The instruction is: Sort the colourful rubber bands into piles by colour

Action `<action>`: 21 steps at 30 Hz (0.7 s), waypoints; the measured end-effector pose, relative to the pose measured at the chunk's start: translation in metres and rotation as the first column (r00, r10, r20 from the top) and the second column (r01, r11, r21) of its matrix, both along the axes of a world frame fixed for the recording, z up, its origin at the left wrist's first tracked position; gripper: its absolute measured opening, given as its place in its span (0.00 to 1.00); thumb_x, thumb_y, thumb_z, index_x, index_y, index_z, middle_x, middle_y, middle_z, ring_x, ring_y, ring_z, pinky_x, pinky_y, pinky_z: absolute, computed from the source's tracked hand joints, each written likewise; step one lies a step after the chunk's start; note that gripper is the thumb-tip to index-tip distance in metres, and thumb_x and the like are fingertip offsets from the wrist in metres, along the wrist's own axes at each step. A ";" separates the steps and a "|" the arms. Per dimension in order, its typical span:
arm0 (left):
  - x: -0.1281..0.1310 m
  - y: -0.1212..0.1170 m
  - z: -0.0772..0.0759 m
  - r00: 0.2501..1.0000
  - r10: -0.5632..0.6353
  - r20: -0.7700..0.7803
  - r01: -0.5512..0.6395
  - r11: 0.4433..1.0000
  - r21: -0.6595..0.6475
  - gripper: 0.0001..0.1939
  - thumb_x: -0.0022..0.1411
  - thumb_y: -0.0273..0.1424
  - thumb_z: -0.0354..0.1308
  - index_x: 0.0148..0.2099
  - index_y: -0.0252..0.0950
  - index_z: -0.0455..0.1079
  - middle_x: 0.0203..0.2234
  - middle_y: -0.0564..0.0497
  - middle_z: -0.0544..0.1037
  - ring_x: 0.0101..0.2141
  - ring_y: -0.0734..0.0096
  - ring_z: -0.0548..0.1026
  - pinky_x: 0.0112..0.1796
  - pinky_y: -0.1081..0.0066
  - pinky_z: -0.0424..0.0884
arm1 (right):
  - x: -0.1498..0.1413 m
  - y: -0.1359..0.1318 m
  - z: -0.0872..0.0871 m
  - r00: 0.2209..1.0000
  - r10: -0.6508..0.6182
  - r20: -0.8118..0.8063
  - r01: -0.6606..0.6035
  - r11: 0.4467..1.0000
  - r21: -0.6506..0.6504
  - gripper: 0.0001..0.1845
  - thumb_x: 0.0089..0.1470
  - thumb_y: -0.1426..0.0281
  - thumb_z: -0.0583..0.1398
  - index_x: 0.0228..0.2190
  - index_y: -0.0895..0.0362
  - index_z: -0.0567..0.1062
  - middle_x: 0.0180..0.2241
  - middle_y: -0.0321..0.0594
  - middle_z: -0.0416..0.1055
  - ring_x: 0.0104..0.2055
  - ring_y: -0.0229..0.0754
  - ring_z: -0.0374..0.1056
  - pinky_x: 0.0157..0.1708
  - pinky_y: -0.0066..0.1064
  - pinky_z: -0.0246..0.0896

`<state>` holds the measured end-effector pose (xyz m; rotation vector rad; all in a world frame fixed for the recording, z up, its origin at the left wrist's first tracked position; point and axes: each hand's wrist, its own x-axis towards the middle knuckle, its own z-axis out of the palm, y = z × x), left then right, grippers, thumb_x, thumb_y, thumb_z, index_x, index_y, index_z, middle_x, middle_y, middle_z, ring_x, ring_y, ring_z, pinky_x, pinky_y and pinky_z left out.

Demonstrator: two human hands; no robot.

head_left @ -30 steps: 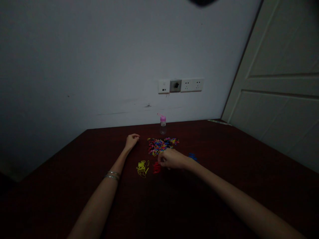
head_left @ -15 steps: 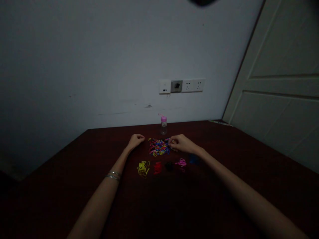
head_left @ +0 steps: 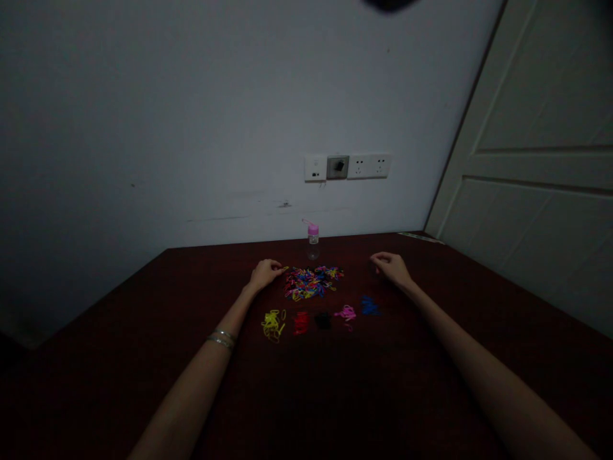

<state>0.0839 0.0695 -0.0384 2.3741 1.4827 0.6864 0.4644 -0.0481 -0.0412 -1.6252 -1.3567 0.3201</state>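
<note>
A mixed pile of small coloured loops (head_left: 309,284) lies mid-table; their exact kind is too small to tell. My left hand (head_left: 266,275) is at the pile's left edge, thumb and fingers pinched together, tips touching or very near a yellow loop (head_left: 286,268). To the right of the pile, my right hand (head_left: 390,267) is held apart from it with its fingers curled together; anything between them is too small to make out. In front of the pile lie separate groups: yellow (head_left: 272,326), red (head_left: 301,322), black (head_left: 323,320), pink (head_left: 346,313) and blue (head_left: 369,305).
Behind the pile stands a small clear bottle (head_left: 313,246) with a pink cap and strap. The dark red table (head_left: 191,281) meets a pale wall with sockets (head_left: 368,166). A panelled door (head_left: 527,191) is on the right. The light is dim.
My right hand has moved off the pile to the right, uncovering the pile's right side and the blue group. My left hand has shifted slightly right, towards the yellow loop.
</note>
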 end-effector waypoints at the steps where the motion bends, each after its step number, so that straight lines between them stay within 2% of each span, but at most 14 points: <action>1: 0.002 -0.002 0.001 1.000 0.014 0.004 -0.014 1.000 0.004 0.17 0.51 0.43 0.56 0.37 0.38 0.75 0.33 0.48 0.77 0.34 0.64 0.73 0.34 0.73 0.64 | 0.002 0.000 -0.002 1.000 -0.014 -0.011 0.014 1.000 0.005 0.22 0.44 0.57 0.55 0.29 0.63 0.75 0.14 0.37 0.66 0.18 0.36 0.61 0.19 0.24 0.53; 8: 0.011 -0.013 -0.001 0.995 0.096 0.026 -0.097 0.994 0.052 0.13 0.52 0.41 0.56 0.36 0.40 0.75 0.36 0.47 0.75 0.38 0.61 0.71 0.36 0.71 0.63 | 0.001 -0.002 -0.011 0.999 -0.007 -0.040 0.007 1.000 -0.011 0.22 0.43 0.57 0.55 0.29 0.64 0.75 0.14 0.37 0.66 0.17 0.35 0.59 0.19 0.25 0.51; 21: 0.011 -0.008 -0.008 0.993 0.102 -0.059 -0.096 0.991 0.098 0.08 0.58 0.31 0.49 0.36 0.38 0.69 0.38 0.46 0.72 0.39 0.64 0.69 0.37 0.69 0.63 | 0.002 -0.001 -0.013 0.999 0.009 -0.046 -0.010 1.000 -0.021 0.20 0.42 0.58 0.55 0.27 0.63 0.74 0.15 0.37 0.66 0.17 0.34 0.58 0.18 0.25 0.50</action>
